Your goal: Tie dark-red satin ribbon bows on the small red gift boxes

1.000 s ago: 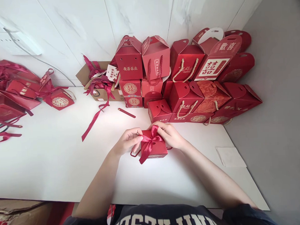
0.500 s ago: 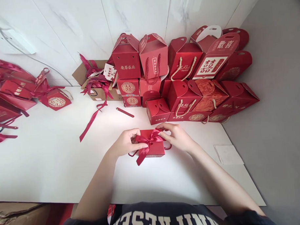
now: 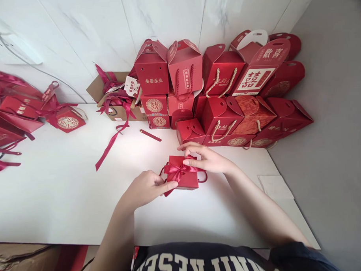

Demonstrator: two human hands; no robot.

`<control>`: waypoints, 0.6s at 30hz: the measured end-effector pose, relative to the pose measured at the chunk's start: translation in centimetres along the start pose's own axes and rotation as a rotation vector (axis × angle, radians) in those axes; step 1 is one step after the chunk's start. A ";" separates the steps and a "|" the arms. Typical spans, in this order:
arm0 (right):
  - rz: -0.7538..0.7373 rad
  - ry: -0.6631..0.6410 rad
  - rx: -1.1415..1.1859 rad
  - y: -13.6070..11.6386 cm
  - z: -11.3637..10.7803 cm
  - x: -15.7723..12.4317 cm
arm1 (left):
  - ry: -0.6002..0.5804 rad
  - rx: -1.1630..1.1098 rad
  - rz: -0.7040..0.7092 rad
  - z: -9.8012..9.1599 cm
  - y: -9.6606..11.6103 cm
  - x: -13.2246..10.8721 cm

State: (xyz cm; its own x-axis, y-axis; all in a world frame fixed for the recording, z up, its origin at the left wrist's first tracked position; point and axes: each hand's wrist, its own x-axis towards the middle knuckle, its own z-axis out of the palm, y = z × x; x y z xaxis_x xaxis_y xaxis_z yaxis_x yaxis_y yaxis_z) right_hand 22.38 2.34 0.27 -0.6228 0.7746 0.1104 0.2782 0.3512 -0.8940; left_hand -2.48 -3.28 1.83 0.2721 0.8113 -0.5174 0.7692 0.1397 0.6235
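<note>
A small red gift box [image 3: 186, 180] sits on the white table [image 3: 61, 195], tied with a dark red satin ribbon bow [image 3: 176, 171]. My left hand [image 3: 146, 187] is at the box's near left corner, fingers pinched on a ribbon tail. My right hand [image 3: 203, 158] rests over the box top, thumb and fingers closed on the bow's right loop. A thin red cord loop [image 3: 203, 176] sticks out beside the box on the right.
Stacked red gift boxes and bags [image 3: 220, 90] line the wall behind. An open cardboard box of ribbons [image 3: 115, 96] stands at the back, with a loose ribbon [image 3: 109, 144] trailing out. More red boxes [image 3: 16, 113] lie far left. A white sheet [image 3: 275, 186] lies right.
My left hand slid from the bow's left loop down to the near left corner, pulling a ribbon tail. My right hand stayed on the bow. The bow looks smaller and tighter.
</note>
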 end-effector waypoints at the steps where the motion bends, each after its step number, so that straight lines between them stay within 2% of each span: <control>1: 0.005 -0.016 0.000 0.2 0.1 0.0 | -0.033 -0.032 0.004 0.0 -0.1 0.2; 4: 0.025 -0.008 0.008 0.4 0.6 -0.4 | 0.056 -0.103 -0.012 0.1 -0.3 1.2; 6: 0.057 0.037 0.014 0.2 1.0 -0.9 | 0.144 -0.153 -0.017 0.1 -0.4 1.8; 8: 0.094 0.088 0.031 -0.1 1.3 -1.4 | 0.172 -0.209 -0.001 0.1 -0.5 2.3; 13: 0.134 0.133 0.082 -0.4 1.3 -2.2 | 0.035 -0.332 0.066 0.0 -0.7 2.5; 18: 0.140 0.108 0.142 0.5 0.2 -1.9 | -0.024 -0.447 0.179 0.1 -1.0 2.7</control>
State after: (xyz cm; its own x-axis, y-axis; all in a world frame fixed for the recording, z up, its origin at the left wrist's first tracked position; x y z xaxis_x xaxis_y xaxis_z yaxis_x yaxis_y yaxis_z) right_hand 23.53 0.93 -0.45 -0.5008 0.8653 0.0198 0.2461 0.1643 -0.9552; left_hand -2.43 -1.29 -0.21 0.3948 0.8322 -0.3894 0.3869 0.2339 0.8920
